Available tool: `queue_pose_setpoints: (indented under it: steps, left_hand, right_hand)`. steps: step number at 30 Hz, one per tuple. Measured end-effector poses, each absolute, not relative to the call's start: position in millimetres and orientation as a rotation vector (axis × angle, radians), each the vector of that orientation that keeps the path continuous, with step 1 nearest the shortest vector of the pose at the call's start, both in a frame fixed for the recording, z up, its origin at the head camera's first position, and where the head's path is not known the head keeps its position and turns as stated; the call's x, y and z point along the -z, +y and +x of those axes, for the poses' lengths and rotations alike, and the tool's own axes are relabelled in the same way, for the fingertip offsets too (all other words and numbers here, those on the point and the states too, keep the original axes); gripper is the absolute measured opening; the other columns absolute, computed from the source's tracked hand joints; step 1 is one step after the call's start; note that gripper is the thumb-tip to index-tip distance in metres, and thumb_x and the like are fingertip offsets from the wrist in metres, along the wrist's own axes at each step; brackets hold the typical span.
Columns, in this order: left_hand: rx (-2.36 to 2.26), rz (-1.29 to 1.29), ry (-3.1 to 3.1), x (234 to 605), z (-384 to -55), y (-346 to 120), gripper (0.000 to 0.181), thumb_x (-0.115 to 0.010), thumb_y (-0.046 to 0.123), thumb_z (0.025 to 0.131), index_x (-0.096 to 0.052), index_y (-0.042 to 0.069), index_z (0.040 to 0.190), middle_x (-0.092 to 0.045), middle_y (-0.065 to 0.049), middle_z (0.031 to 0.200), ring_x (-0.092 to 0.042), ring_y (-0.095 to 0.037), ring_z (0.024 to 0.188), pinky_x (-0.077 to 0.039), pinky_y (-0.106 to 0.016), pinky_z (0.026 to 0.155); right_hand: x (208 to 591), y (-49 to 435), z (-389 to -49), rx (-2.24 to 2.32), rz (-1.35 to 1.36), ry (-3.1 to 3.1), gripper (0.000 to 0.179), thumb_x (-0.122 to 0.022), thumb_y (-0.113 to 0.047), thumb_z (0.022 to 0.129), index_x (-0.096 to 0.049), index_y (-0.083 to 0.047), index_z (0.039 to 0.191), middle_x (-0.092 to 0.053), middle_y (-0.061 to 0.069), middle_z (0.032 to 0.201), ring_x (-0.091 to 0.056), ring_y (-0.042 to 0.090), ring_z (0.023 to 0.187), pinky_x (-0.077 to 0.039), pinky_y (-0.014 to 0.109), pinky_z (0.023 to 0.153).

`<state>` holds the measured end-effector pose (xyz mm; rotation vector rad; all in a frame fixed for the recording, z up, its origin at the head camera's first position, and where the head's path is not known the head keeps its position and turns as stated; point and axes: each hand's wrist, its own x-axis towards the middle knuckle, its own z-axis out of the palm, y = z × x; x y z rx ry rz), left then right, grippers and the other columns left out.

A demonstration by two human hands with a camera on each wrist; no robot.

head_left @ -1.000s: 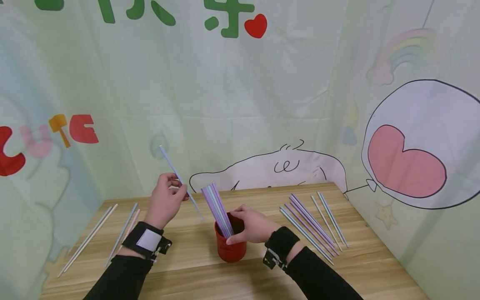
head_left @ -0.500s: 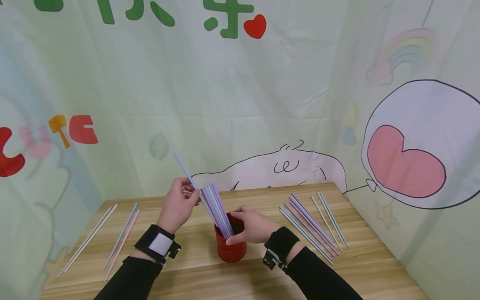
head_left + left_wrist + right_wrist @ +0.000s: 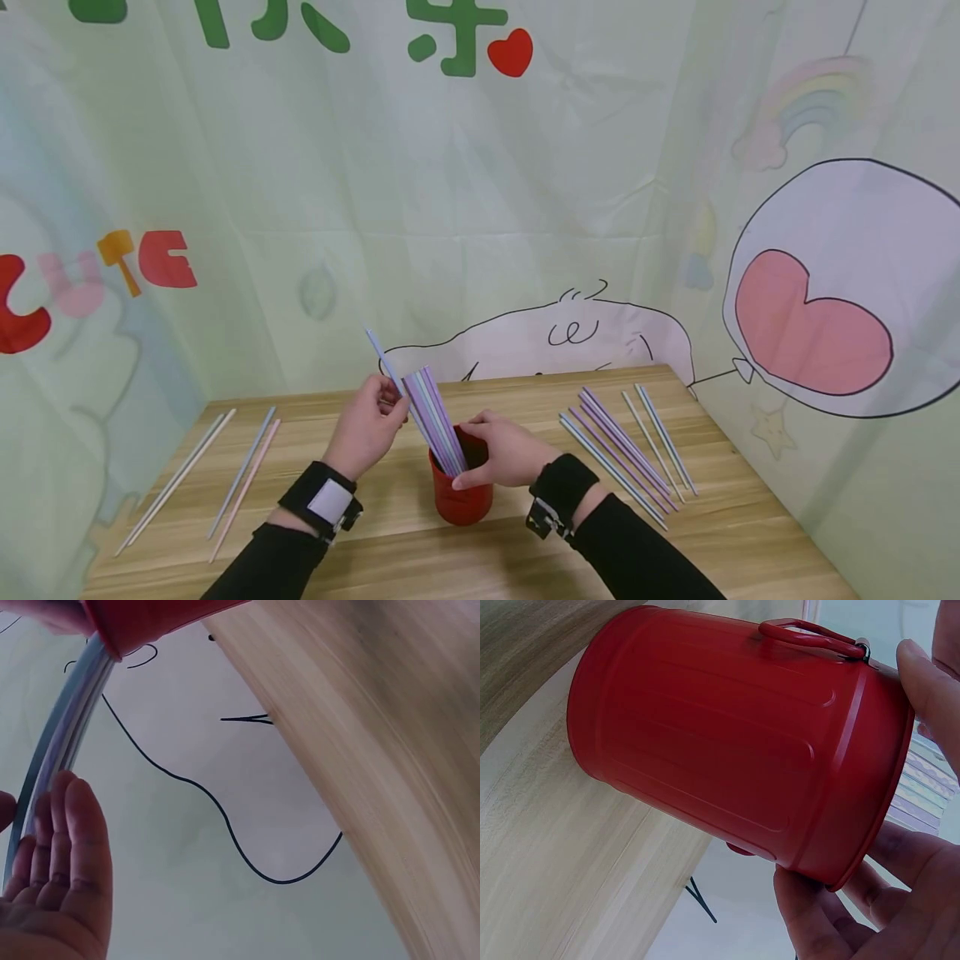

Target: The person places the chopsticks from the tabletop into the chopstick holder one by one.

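Observation:
A small red bucket (image 3: 462, 500) with a wire handle stands upright on the table, and a bundle of purple, blue and pale straws (image 3: 437, 421) leans left out of its mouth. My right hand (image 3: 510, 450) grips the bucket's rim, fingers at the far side and thumb at the near side. In the right wrist view the bucket wall (image 3: 712, 727) fills the middle. Left of the bundle, my left hand (image 3: 367, 427) pinches a light blue straw (image 3: 382, 350). That straw's lower end runs alongside the bundle into the bucket. In the left wrist view its fingers (image 3: 86, 840) lie close to the straws.
On the wooden table (image 3: 375, 550), white straws (image 3: 176, 482), a blue straw (image 3: 242, 472) and a pink straw (image 3: 244, 490) lie to the left. Purple straws (image 3: 630, 450) and several blue and white ones lie to the right. A printed curtain (image 3: 525, 208) hangs behind.
My left hand has moved right, bringing the light blue straw from apart to alongside the bundle, and the straw has slid lower into the bucket. My right hand stays on the rim.

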<state>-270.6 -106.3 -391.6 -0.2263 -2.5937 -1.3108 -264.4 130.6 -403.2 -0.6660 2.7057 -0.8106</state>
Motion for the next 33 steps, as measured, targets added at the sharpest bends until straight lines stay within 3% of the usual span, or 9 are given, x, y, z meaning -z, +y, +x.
queue_pose_setpoints:
  steps: [17, 33]
  left_hand:
    - [1.270, -0.272, -2.696, 411, -268, -103, 0.017, -0.062, 0.020, 0.099, -0.061, 0.004, 0.106, -0.068, -0.008, 0.090, -0.063, -0.014, 0.075, -0.051, -0.027, 0.061]
    - [1.273, -0.311, -2.717, 420, -263, -99, 0.015, -0.063, 0.016, 0.099, -0.061, 0.004, 0.106, -0.067, -0.007, 0.091, -0.063, -0.013, 0.075, -0.052, -0.026, 0.064]
  right_hand:
    - [402, 130, -263, 0.824, -0.642, 2.703, 0.085, -0.086, -0.047, 0.079, -0.052, -0.011, 0.148, -0.054, 0.006, 0.143, -0.057, 0.024, 0.125, -0.053, 0.042, 0.108]
    - [406, 130, -266, 0.811, -0.650, 2.710, 0.086, -0.085, -0.048, 0.079, -0.052, -0.013, 0.149, -0.054, 0.005, 0.142, -0.058, 0.022, 0.125, -0.053, 0.041, 0.108]
